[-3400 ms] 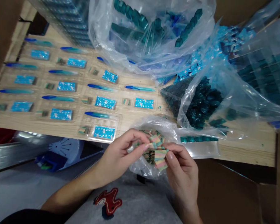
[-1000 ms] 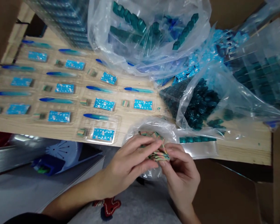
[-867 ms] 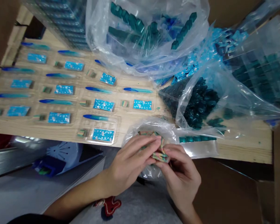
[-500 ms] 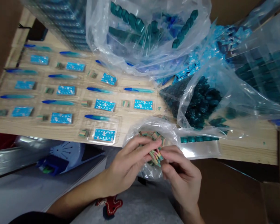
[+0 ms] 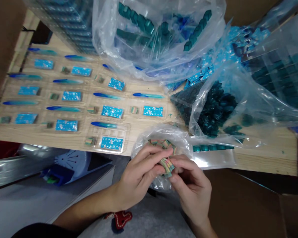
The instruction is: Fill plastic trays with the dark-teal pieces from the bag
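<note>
My left hand and my right hand meet at the table's near edge. Both pinch a small stack of rainbow-striped erasers. Under them sits a small clear bag holding more of these erasers. To the left, clear blister trays lie in rows on the wooden table, each with a blue pen, a blue patterned block and a small striped eraser.
Large clear bags hold teal blocks, dark teal pieces and blue packets. A strip of teal cubes lies by the right hand. Cardboard walls stand left and right. A white-and-blue object sits below the table edge.
The fanned strip of erasers has been gathered into a tight stack between both hands. The hands stay over the small bag, shifting only slightly.
</note>
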`<action>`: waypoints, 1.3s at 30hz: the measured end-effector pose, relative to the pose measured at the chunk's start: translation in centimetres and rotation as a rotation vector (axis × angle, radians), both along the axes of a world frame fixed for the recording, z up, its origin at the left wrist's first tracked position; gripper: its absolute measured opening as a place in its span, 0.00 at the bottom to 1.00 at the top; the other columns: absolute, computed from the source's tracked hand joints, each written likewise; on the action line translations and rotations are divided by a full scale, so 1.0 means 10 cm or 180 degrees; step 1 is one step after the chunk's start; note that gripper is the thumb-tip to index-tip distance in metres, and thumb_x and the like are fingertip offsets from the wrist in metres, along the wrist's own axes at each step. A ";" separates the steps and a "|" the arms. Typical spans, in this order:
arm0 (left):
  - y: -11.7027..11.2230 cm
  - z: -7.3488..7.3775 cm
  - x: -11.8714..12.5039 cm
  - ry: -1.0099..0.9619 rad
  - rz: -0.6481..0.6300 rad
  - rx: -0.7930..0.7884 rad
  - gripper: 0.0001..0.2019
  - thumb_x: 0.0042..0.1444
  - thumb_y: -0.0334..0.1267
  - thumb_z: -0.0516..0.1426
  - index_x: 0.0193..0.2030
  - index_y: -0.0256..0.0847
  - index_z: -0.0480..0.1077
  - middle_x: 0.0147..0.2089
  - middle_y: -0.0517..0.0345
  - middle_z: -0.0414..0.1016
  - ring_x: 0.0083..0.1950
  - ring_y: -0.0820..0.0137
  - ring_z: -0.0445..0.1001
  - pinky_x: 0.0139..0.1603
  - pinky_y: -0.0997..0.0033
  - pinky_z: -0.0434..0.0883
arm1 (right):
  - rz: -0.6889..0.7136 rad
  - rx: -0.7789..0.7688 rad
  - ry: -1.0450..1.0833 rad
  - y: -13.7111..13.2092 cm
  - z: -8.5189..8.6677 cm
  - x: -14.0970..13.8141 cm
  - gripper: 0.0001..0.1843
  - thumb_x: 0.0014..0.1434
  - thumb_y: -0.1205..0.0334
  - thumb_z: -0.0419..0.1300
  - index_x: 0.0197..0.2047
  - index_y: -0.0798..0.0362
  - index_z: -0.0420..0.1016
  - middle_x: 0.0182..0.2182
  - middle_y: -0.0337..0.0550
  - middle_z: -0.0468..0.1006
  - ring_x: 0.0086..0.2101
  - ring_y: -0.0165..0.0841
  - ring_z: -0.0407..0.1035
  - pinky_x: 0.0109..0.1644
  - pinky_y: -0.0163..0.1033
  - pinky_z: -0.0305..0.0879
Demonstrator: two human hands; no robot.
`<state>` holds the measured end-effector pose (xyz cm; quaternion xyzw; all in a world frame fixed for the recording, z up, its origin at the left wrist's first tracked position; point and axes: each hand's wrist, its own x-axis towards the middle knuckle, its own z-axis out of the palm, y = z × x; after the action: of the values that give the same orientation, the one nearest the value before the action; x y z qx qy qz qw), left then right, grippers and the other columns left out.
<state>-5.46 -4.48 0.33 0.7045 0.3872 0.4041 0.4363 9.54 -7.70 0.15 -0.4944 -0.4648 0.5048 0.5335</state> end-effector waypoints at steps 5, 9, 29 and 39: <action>-0.02 0.00 0.00 0.0056 -0.0136 0.0008 0.22 0.68 0.36 0.47 0.68 0.48 0.55 0.52 0.52 0.69 0.56 0.70 0.68 0.59 0.70 0.69 | -0.0143 0.0007 -0.0233 -0.02 0.00 0.00 0.14 0.57 0.66 0.65 0.46 0.40 0.77 0.32 0.34 0.77 0.25 0.26 0.63 0.26 0.32 0.65; -0.01 0.00 -0.03 0.0146 -0.0357 0.0084 0.24 0.69 0.33 0.45 0.70 0.47 0.49 0.55 0.51 0.66 0.59 0.72 0.65 0.62 0.73 0.66 | -0.0162 0.0093 -0.0314 -0.05 -0.01 -0.02 0.18 0.57 0.72 0.63 0.48 0.41 0.75 0.37 0.36 0.79 0.27 0.27 0.66 0.30 0.33 0.67; 0.05 0.06 -0.14 -0.0176 -0.0259 -0.0013 0.11 0.60 0.29 0.58 0.48 0.44 0.72 0.46 0.54 0.75 0.49 0.70 0.73 0.52 0.68 0.72 | 0.0133 0.0419 -0.0280 -0.03 0.02 0.05 0.21 0.57 0.73 0.63 0.49 0.38 0.77 0.39 0.38 0.76 0.35 0.30 0.72 0.30 0.33 0.69; 0.15 0.13 -0.07 -0.0220 -0.0368 0.0041 0.07 0.61 0.35 0.57 0.45 0.38 0.72 0.39 0.50 0.78 0.43 0.68 0.76 0.46 0.68 0.73 | 0.0146 0.0485 -0.0752 0.00 -0.05 0.16 0.16 0.56 0.72 0.64 0.45 0.44 0.78 0.38 0.42 0.78 0.28 0.30 0.73 0.27 0.31 0.71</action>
<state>-6.12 -3.01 1.60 0.7141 0.3281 0.4048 0.4675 11.12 -7.72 -0.34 -0.4977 -0.5726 0.4184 0.4994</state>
